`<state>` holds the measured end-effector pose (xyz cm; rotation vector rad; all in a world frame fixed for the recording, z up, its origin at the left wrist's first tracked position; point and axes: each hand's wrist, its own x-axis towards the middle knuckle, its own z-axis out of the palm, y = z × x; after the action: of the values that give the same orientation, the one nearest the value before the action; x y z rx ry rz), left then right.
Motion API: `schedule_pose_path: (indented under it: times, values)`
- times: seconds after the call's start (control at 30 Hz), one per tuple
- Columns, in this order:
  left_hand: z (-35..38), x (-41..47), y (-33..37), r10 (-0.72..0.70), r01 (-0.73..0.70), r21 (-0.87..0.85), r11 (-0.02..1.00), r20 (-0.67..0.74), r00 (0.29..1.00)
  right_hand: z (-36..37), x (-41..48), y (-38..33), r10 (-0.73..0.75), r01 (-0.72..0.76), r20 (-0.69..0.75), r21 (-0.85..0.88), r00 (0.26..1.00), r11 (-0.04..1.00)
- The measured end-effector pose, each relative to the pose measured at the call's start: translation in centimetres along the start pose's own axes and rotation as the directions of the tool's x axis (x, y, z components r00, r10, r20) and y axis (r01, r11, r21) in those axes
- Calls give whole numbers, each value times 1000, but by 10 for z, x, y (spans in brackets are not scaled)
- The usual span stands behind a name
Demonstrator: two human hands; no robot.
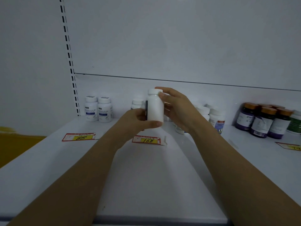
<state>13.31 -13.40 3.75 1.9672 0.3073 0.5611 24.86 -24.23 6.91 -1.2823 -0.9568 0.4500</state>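
Note:
I hold a white plastic bottle (155, 108) with a white cap upright above the white shelf (146, 176), at the middle of the view. My left hand (138, 119) grips its lower part, thumb across the front near the base. My right hand (175, 108) wraps its upper right side, with fingertips at the cap and neck. The bottle's label edge shows as a dark strip on its left side.
Two white labelled bottles (98, 109) stand at the back left. More white bottles (215, 118) are behind my right hand, and dark bottles with orange caps (262, 121) stand at the right. Red-and-yellow price tags (79, 137) (147, 140) lie on the shelf.

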Motion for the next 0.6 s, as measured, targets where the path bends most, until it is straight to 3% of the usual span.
schedule_pose_path:
  times: [0.13,0.37,0.5,0.6]
  values:
    - [4,0,3,39,-23,129,991,-123,992,9,0,2,-51,44,-31,-194,998,980]
    - [0,-1,4,7,-7,38,999,7,1000,-1,4,2,5,-6,-28,-49,1000,999]
    - [0,-1,4,54,-38,117,992,-137,989,4,3,2,10,-5,34,-148,999,989]
    - [0,0,3,56,-32,147,989,-162,985,3,4,5,-19,14,-23,-186,1000,982]
